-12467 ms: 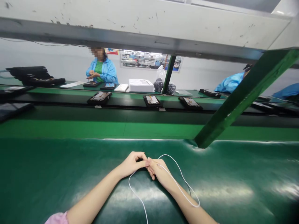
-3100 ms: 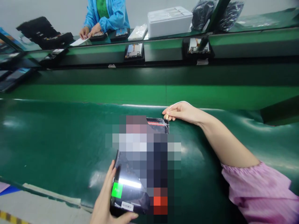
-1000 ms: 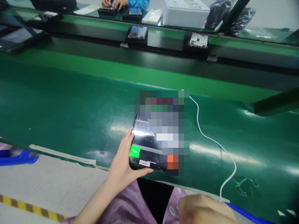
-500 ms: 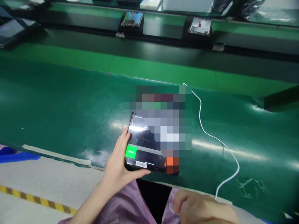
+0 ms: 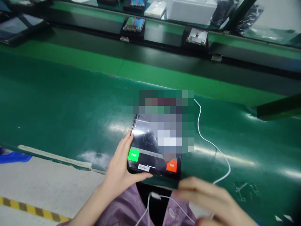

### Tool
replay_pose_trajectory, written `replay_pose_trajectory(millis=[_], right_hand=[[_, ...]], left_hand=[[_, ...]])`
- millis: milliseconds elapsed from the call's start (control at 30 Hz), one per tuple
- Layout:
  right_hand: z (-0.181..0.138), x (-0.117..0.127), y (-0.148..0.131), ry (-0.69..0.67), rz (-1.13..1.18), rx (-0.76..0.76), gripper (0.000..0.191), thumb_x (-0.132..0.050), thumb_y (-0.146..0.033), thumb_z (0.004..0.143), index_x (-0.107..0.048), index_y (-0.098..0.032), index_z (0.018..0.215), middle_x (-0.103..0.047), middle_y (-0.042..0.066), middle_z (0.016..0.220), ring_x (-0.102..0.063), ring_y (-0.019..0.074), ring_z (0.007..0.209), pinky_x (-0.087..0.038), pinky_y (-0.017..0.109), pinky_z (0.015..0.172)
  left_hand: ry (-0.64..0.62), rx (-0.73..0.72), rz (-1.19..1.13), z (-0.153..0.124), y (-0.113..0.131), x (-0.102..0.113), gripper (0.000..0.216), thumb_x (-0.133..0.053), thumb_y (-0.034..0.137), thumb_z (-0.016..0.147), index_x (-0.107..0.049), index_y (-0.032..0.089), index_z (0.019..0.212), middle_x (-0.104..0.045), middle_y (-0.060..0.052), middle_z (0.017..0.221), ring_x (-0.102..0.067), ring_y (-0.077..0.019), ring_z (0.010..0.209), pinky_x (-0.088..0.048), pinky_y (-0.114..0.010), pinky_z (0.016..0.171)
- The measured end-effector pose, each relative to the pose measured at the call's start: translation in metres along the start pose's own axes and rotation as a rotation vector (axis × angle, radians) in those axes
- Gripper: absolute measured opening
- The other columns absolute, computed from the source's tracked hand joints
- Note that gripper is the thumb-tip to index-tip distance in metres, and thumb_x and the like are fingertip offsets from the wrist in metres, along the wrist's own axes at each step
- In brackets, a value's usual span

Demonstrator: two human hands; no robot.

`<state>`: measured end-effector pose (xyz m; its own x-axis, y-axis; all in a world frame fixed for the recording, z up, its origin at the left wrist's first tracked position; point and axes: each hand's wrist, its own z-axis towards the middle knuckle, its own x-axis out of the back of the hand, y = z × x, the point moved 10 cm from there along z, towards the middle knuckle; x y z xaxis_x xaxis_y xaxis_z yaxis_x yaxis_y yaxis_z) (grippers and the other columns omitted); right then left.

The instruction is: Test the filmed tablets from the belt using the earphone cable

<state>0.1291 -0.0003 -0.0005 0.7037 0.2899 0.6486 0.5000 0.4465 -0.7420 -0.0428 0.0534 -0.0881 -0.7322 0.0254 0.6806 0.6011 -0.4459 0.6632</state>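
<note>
Now, closest to us, on our side of the tablet (image 5: 150, 149), our purple garment (image 5: 115, 205) shows, with a white connector (image 5: 155, 196) and its thin cable in front of it. Our right hand (image 5: 209, 194) is blurred, near the tablet's near right corner but apart from it; we cannot tell whether its grip is clenched or loose, or whether it has hold of the cable. To the left of the tablet and lower, we see the pale floor (image 5: 47, 185) with black-and-yellow striped tape (image 5: 35, 210).

Our left hand (image 5: 118, 166) has its grip clasped on the tablet's near left corner, fingers along the left edge and thumb along the near one. The tablet itself is face up at the near edge of our green table (image 5: 70, 94), a green "Pass" button at its left, an orange-red "Fail" at its right and a white label (image 5: 144, 168) between. Blocky blurring hides much of its far part. Right of the tablet, a white cord (image 5: 198, 122) winds over the table.

Beyond the tablet, two opened devices (image 5: 197, 37) sit on a dark ledge (image 5: 164, 31), one slightly left of it, one right. Farthest beyond it we see a white box (image 5: 191, 11).
</note>
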Motion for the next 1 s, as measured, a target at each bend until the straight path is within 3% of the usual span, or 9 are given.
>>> replay_pose_trajectory(millis=[100,167,267,367,467,667,1000], right_hand=[[0.019,0.065,0.053,0.366,-0.129,-0.249,0.051,-0.044,-0.057,0.099,-0.071,-0.023,0.074,-0.068,0.004,0.068,-0.062,0.0154,0.057,-0.051,0.024,0.054],[0.037,0.095,0.096,0.521,-0.168,-0.419,0.06,-0.047,-0.072,0.089,-0.069,-0.02,0.072,-0.062,0.005,0.061,-0.061,0.0179,0.059,-0.049,0.027,0.056],[0.072,0.114,0.15,0.598,-0.062,-0.56,0.056,-0.063,-0.074,0.077,-0.068,-0.018,0.081,-0.062,0.004,0.063,-0.056,0.0149,0.055,-0.045,0.026,0.053],[0.097,0.108,0.184,0.575,0.175,-0.636,0.057,-0.079,-0.069,0.061,-0.064,-0.016,0.075,-0.051,-0.002,0.05,-0.043,0.009,0.043,-0.035,0.022,0.043],[0.108,0.097,0.192,0.538,0.402,-0.62,0.063,-0.088,-0.068,0.044,-0.058,-0.016,0.063,-0.038,-0.007,0.045,-0.031,0.0041,0.04,-0.025,0.018,0.038],[0.107,0.094,0.199,0.539,0.578,-0.644,0.065,-0.095,-0.059,0.03,-0.06,-0.015,0.062,-0.039,-0.007,0.047,-0.031,0.0039,0.043,-0.023,0.017,0.034],[0.109,0.094,0.204,0.497,0.612,-0.635,0.064,-0.095,-0.058,0.032,-0.06,-0.014,0.062,-0.04,-0.006,0.048,-0.034,0.0042,0.043,-0.027,0.017,0.034]], left_hand=[[-0.015,0.023,-0.016,-0.002,-0.004,-0.003,0.118,-0.085,0.054,0.067,-0.01,0.034,0.156,-0.031,-0.016,0.159,-0.042,-0.0406,0.139,-0.05,-0.057,0.104],[-0.013,0.034,-0.024,-0.003,-0.005,-0.004,0.118,-0.086,0.052,0.066,-0.011,0.034,0.156,-0.031,-0.017,0.159,-0.041,-0.0412,0.139,-0.049,-0.058,0.104],[-0.009,0.046,-0.035,-0.004,-0.006,-0.005,0.119,-0.088,0.048,0.065,-0.011,0.034,0.155,-0.031,-0.018,0.158,-0.041,-0.0414,0.139,-0.048,-0.059,0.104],[-0.009,0.048,-0.043,-0.003,-0.006,-0.005,0.121,-0.089,0.045,0.065,-0.01,0.032,0.155,-0.032,-0.019,0.158,-0.041,-0.0408,0.139,-0.048,-0.058,0.105],[-0.008,0.036,-0.044,-0.003,-0.005,-0.005,0.124,-0.09,0.043,0.063,-0.009,0.031,0.155,-0.032,-0.021,0.157,-0.043,-0.0409,0.138,-0.047,-0.058,0.106],[-0.041,0.055,-0.017,-0.007,-0.008,-0.009,0.125,-0.09,0.046,0.063,-0.007,0.032,0.157,-0.03,-0.019,0.158,-0.041,-0.0423,0.138,-0.049,-0.059,0.103],[-0.03,0.029,0.016,-0.008,-0.006,-0.007,0.124,-0.088,0.051,0.064,-0.01,0.03,0.157,-0.031,-0.02,0.158,-0.042,-0.0421,0.138,-0.048,-0.058,0.105]])
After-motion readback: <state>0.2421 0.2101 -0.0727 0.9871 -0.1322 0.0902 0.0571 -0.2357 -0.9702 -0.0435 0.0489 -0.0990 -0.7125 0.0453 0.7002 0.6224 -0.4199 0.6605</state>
